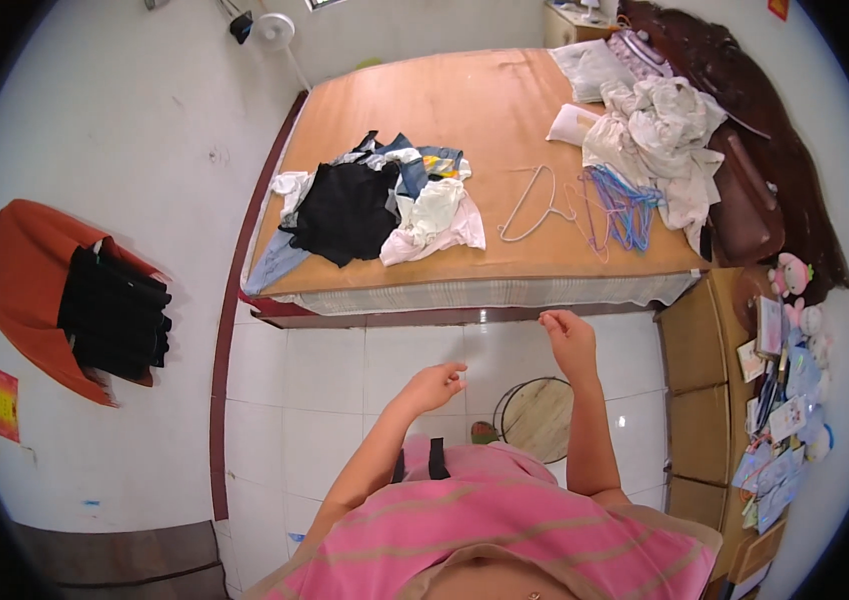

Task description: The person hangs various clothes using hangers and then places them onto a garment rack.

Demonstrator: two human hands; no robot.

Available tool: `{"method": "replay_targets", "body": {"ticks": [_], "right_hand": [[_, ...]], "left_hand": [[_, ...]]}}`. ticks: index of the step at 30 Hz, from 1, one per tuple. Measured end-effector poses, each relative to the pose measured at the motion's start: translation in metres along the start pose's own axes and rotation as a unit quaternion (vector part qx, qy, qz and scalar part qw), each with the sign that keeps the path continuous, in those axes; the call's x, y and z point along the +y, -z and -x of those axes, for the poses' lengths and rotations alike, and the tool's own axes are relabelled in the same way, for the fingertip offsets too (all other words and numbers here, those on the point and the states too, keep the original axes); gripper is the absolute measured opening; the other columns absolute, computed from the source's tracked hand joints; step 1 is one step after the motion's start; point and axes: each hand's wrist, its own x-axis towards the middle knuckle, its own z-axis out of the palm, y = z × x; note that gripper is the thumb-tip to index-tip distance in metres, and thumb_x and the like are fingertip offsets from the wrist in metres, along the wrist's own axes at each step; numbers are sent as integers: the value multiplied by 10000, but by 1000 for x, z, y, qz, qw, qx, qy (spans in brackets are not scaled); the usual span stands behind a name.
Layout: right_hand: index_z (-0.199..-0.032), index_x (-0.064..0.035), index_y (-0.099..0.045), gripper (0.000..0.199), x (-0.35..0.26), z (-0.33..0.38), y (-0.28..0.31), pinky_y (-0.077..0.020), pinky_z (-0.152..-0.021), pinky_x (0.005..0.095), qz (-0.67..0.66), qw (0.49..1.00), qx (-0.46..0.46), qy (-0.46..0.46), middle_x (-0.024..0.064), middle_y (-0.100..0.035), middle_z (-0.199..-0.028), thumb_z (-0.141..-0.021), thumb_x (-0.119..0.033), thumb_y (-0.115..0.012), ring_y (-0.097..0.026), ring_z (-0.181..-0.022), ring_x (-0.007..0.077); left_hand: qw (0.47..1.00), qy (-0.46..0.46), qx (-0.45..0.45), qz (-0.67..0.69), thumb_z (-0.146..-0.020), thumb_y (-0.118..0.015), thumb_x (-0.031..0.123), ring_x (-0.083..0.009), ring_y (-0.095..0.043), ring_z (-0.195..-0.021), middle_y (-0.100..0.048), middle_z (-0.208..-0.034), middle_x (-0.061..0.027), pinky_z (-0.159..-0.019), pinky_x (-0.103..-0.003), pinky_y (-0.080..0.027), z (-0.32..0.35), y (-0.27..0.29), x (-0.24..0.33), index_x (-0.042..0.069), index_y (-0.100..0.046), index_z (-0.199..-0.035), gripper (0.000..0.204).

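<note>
Pink striped fabric of the person's shirt (505, 520) fills the bottom edge, and above it both forearms reach over the white tiled floor (345, 380) toward the bed (465, 100). Both are empty: the left hand (435, 385) is loosely open with fingers slightly curled, the right hand (567, 335) raised with fingers lightly pinched together. Ahead on the bed lie a heap of clothes (375, 205), then a white hanger (535, 205) and a bunch of coloured hangers (623, 205), well apart from both hands.
</note>
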Motion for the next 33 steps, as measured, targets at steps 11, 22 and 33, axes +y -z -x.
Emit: {"method": "replay_targets", "body": {"ticks": [11,22,33], "right_hand": [[-917,-3,-650,181,41,-60,-53,-463,-641,258,20,994,-51,-95,83,-667,-790,-843,-152,-576,-605,-700,141],[-960,-35,-653,185,45,-174,-140,-486,-653,297,221,950,-156,-154,115,-660,-831,-833,-152,-585,-625,-707,208],[-1030,-64,-618,233,-5,-254,-232,-488,-747,334,291,890,-305,-176,113,-638,-954,-851,-207,-576,-612,-868,269]], "left_hand": [[990,102,-71,59,-881,-549,272,-218,-591,-971,-632,-1052,-107,-829,-319,-460,-114,55,-122,78,-557,-1178,355],[650,467,256,542,-831,-523,179,-161,-542,-554,-584,-755,-61,-459,-326,-424,-321,86,-384,86,-560,-876,110],[726,409,270,482,-747,-624,124,-194,-502,-489,-548,-697,-78,-410,-319,-406,-477,109,-452,57,-554,-972,245]]}}
